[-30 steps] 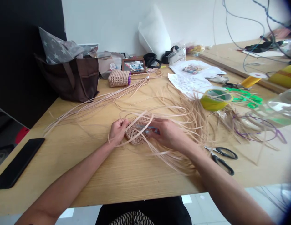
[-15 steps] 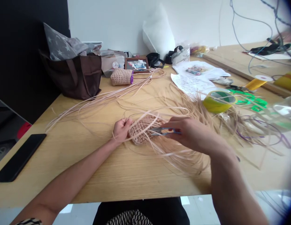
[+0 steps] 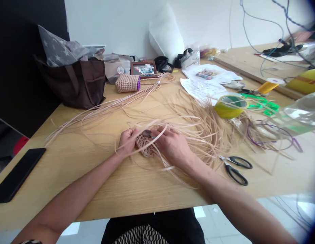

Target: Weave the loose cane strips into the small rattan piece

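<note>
1. Now, from the head view: the right hand (image 3: 170, 145) has come back in against the woven piece (image 3: 146, 147), fingers curled over it. A small metal-tipped tool (image 3: 147, 134) pokes out beside them, though I can't tell if it's pinched.
2. Left hand (image 3: 126, 142) is curled nearly closed, gripping the piece's left edge.
3. That piece sits mid-way along the wooden table (image 3: 71, 166), pale cane strips (image 3: 200, 135) fanning out from it, black scissors (image 3: 236, 168) lying off to the right.
</note>
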`<control>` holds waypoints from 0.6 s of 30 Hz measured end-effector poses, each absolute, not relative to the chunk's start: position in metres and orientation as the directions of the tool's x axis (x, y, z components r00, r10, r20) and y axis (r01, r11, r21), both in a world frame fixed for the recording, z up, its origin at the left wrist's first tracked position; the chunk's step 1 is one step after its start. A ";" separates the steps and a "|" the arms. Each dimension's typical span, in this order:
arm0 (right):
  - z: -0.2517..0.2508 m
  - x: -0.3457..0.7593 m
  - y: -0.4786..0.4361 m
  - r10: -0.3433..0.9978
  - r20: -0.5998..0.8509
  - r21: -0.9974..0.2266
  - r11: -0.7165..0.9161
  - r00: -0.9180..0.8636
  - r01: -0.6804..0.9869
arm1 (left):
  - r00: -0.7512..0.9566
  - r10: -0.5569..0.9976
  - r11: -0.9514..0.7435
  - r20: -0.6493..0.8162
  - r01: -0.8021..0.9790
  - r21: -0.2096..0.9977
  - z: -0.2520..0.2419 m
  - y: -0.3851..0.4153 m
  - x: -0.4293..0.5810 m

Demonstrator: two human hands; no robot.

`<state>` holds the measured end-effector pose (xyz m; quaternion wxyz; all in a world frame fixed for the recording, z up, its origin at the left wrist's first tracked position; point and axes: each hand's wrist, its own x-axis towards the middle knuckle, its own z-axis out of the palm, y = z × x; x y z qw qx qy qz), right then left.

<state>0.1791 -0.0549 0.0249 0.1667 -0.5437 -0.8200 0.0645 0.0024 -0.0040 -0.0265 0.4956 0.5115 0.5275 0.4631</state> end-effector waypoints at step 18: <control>0.014 0.171 -0.060 0.938 0.195 -0.276 0.332 -0.286 0.902 | 0.043 0.985 0.169 -0.169 -0.007 0.986 -0.024 -0.002 0.002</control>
